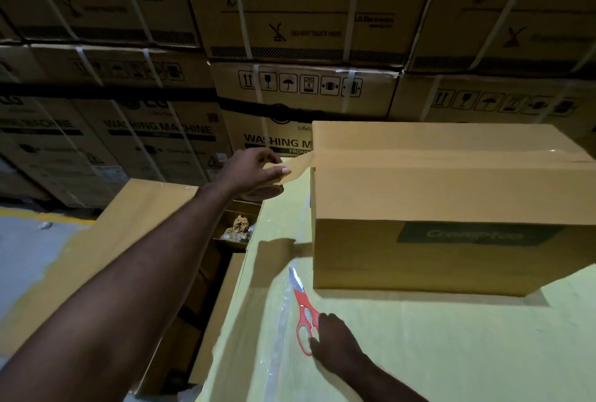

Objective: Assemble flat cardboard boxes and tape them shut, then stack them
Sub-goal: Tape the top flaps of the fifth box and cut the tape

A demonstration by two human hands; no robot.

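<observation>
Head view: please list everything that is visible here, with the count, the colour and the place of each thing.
box: one, brown, on the worktop, right of centre, flaps closed
tape roll: one, brown, left of the box, its strip stretched to the box top
scissors: one, red handles, flat on the worktop in front of the box
worktop: one, yellowish cardboard, lower right
cartons: many, brown with white straps, stacked behind
floor: grey with a yellow line, far left
left hand: one, holds the tape roll
right hand: one, on the scissors' handles
</observation>
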